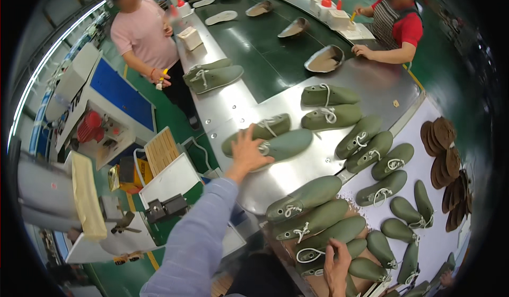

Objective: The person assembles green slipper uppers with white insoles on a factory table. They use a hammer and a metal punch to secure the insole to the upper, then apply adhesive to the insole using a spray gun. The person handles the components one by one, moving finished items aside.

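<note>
The left hand [247,151], fingers spread, lies across a pair of green shoe lasts [291,144] on the metal table [254,193]. Apart from it, the right hand [336,266] is half curled beside a corded last [336,233]; whether either grips, I cannot tell.

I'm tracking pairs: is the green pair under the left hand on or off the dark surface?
Off it: metal tabletop shows around the green pair.
</note>
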`<action>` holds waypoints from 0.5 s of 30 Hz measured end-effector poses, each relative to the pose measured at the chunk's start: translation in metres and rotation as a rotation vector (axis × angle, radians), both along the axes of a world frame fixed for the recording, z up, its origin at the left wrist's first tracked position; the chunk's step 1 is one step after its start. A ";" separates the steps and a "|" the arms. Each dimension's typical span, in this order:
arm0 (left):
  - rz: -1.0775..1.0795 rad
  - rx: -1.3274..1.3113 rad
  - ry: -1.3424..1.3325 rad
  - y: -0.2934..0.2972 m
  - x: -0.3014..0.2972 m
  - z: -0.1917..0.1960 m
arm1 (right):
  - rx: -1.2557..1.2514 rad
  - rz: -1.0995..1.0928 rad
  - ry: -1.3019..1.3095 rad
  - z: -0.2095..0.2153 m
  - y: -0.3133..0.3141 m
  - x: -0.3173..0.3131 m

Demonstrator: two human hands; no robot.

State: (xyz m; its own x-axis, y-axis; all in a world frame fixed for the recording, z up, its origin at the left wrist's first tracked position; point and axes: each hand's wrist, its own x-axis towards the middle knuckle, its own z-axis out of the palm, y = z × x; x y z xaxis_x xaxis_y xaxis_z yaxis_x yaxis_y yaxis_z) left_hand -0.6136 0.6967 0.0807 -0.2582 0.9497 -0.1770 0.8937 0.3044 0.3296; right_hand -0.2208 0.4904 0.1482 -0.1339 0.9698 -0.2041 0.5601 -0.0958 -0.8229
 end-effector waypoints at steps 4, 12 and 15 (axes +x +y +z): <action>0.092 0.084 0.106 0.016 -0.079 -0.014 | 0.250 -0.041 -0.076 -0.009 0.064 -0.029; 0.266 0.142 0.097 0.077 -0.155 -0.023 | 0.155 -0.261 -0.423 -0.077 0.046 -0.012; 0.296 0.136 0.103 0.092 -0.176 -0.027 | 0.096 -0.261 -0.313 -0.080 0.048 -0.007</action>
